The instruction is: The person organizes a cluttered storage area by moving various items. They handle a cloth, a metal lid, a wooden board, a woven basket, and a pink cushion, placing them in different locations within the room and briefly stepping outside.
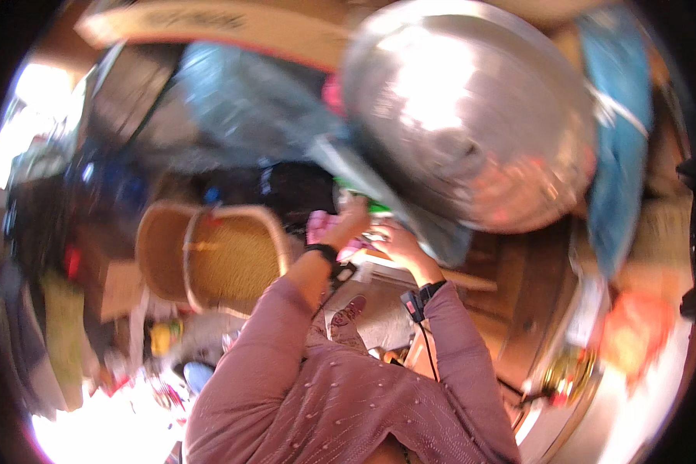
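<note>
My left hand (355,216) reaches into the clutter in front of me, beside a pink item (320,225) that looks like fabric or soft packaging. Just beyond its fingers is a bright green item (378,206), mostly hidden. To its right, my right hand (397,243) has its fingers curled near small pale and silvery things, too blurred to name. A greyish plastic sheet (377,180) slants just past both hands. Motion blur and overlap hide whether either hand grips anything. Each wrist wears a dark band with a small device.
A large shiny metal basin (499,116) leans at the upper right. A tan woven basket (238,264) with an arched handle sits at left. Cardboard (267,32) bearing writing crosses the top. A tied blue plastic bag (617,151) and an orange bag (638,330) are at right, near wooden furniture (516,290).
</note>
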